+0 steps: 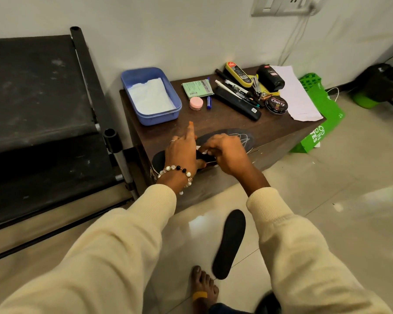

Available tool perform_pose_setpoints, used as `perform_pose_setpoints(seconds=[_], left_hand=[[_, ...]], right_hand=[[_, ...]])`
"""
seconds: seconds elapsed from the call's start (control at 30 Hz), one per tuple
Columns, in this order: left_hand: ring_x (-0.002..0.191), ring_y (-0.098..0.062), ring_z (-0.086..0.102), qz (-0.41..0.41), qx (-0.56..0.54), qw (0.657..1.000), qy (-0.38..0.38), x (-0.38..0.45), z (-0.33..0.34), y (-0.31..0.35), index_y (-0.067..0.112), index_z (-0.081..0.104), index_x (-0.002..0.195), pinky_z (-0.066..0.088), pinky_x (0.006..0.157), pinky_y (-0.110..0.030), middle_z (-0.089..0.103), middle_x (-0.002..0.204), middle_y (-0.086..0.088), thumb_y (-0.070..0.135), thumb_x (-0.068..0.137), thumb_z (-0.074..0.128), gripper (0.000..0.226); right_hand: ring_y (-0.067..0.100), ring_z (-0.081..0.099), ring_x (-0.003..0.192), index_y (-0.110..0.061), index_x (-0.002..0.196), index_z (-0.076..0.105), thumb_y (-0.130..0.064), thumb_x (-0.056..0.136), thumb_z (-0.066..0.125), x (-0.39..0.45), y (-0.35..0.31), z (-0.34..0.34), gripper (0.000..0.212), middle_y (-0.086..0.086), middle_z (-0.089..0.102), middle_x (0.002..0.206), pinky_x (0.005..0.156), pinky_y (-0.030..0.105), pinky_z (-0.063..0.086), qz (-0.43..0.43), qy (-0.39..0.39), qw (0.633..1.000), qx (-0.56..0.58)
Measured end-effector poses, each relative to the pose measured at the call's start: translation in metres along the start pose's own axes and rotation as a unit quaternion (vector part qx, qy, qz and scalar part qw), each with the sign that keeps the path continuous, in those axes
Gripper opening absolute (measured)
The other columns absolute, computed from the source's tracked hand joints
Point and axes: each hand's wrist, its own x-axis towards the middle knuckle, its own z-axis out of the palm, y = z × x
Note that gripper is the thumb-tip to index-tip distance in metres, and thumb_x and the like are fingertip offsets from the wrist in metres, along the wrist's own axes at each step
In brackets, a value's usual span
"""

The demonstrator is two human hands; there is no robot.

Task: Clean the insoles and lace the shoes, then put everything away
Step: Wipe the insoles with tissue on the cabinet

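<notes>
Left hand (182,152) grips the black insole (225,138) near its middle, thumb tucked under the near edge, index finger sticking straight up and free. Right hand (227,152) is curled over the same insole just beside the left, fingers pinching a small white scrap (205,152) against the surface (a wipe or tissue, too small to tell which).

Insole lies across the near edge of the dark wooden cabinet (281,128), heel end overhanging to the left, toe end resting on the top with a pale line pattern showing. Second insole (230,243) lies flat on the tiled floor near the person's bare foot, well apart from the first.

Handling, as I judge it: thin foam, light, limp. It will flop if lifted by one end, so a hold at mid-length with support underneath looks right, as the left hand has it. Rubbing will likely drag it along the wood unless it is pinned down. Nothing fragile about it; edges may curl under pressure.

Behind, on the cabinet: blue tub (161,114) lined with white paper, a polish tin (278,105), markers, a sponge applicator and loose sheets. No shoes or laces in view, so lacing appears not yet begun.
</notes>
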Motion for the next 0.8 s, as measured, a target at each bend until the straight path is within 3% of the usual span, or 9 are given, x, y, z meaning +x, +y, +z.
perform_pose_setpoints(seconds=[0.1, 0.2, 0.27, 0.33, 0.4, 0.53, 0.7, 0.8], left_hand=[[0.134, -0.029, 0.036, 0.000, 0.018, 1.000, -0.003, 0.000, 0.002, 0.001, 0.015, 0.002, 0.153, 0.036, 0.108, -0.041, 0.049, 0.141, -0.003, 0.026, 0.073, 0.082, 0.113], [0.134, -0.030, 0.037, -0.001, 0.039, 0.999, -0.010, 0.000, 0.002, 0.002, 0.016, 0.003, 0.153, 0.037, 0.108, -0.043, 0.049, 0.142, -0.005, 0.030, 0.075, 0.080, 0.111], [0.134, -0.030, 0.037, 0.002, 0.057, 0.998, -0.011, 0.000, 0.001, 0.003, 0.018, 0.004, 0.153, 0.038, 0.107, -0.043, 0.048, 0.142, -0.004, 0.032, 0.076, 0.079, 0.108], [0.133, -0.030, 0.038, 0.010, 0.070, 0.997, -0.008, 0.000, 0.001, 0.004, 0.019, 0.004, 0.153, 0.038, 0.106, -0.044, 0.047, 0.144, -0.004, 0.033, 0.078, 0.077, 0.106], [0.134, -0.030, 0.037, 0.015, 0.073, 0.997, -0.012, 0.000, 0.002, 0.005, 0.021, 0.003, 0.153, 0.037, 0.106, -0.046, 0.045, 0.145, -0.003, 0.034, 0.080, 0.075, 0.104], [0.135, -0.030, 0.036, 0.007, 0.059, 0.998, -0.004, 0.000, 0.005, 0.005, 0.023, 0.006, 0.153, 0.035, 0.107, -0.049, 0.046, 0.144, -0.001, 0.037, 0.082, 0.072, 0.098], [0.134, -0.030, 0.036, -0.005, 0.070, 0.997, 0.009, -0.002, 0.007, 0.010, 0.022, 0.008, 0.153, 0.034, 0.107, -0.048, 0.047, 0.142, -0.005, 0.032, 0.083, 0.072, 0.096], [0.135, -0.030, 0.035, -0.004, 0.073, 0.997, 0.006, -0.001, 0.007, 0.010, 0.021, 0.007, 0.153, 0.033, 0.107, -0.048, 0.047, 0.143, -0.004, 0.033, 0.082, 0.073, 0.097]], right_hand=[[0.016, 0.064, 0.093, -0.018, 0.095, 0.075, 0.008, 0.081, 0.061, -0.014, 0.010, -0.011, 0.033, 0.002, 0.070, 0.101, 0.079, 0.011, 0.043, -0.003, -0.037, 0.997, 0.063], [0.012, 0.061, 0.096, -0.019, 0.094, 0.075, 0.003, 0.085, 0.061, -0.026, 0.028, -0.024, 0.027, 0.000, 0.069, 0.105, 0.090, 0.025, 0.048, 0.063, -0.084, 0.993, 0.048], [0.011, 0.060, 0.095, -0.018, 0.093, 0.075, 0.003, 0.085, 0.061, -0.031, 0.040, -0.030, 0.026, 0.000, 0.070, 0.101, 0.089, 0.026, 0.047, 0.153, 0.002, 0.984, 0.088], [0.014, 0.061, 0.096, -0.016, 0.095, 0.075, -0.001, 0.086, 0.063, -0.032, 0.044, -0.031, 0.022, 0.003, 0.070, 0.101, 0.090, 0.027, 0.047, 0.239, 0.138, 0.948, 0.158], [0.015, 0.062, 0.099, -0.016, 0.101, 0.074, -0.005, 0.087, 0.064, -0.028, 0.040, -0.023, 0.020, 0.003, 0.070, 0.105, 0.090, 0.025, 0.046, 0.276, 0.182, 0.932, 0.151], [0.023, 0.059, 0.110, -0.016, 0.118, 0.066, -0.003, 0.087, 0.060, -0.021, 0.016, 0.002, 0.034, 0.006, 0.065, 0.116, 0.094, 0.032, 0.047, 0.200, 0.072, 0.977, 0.022], [0.025, 0.056, 0.108, -0.015, 0.119, 0.066, -0.003, 0.086, 0.058, -0.021, 0.001, 0.004, 0.036, 0.009, 0.063, 0.114, 0.091, 0.030, 0.039, 0.038, 0.038, 0.998, -0.027], [0.024, 0.054, 0.108, -0.016, 0.116, 0.068, -0.004, 0.090, 0.056, -0.024, 0.014, 0.000, 0.031, 0.007, 0.063, 0.114, 0.090, 0.031, 0.040, 0.008, 0.011, 0.999, -0.047]])
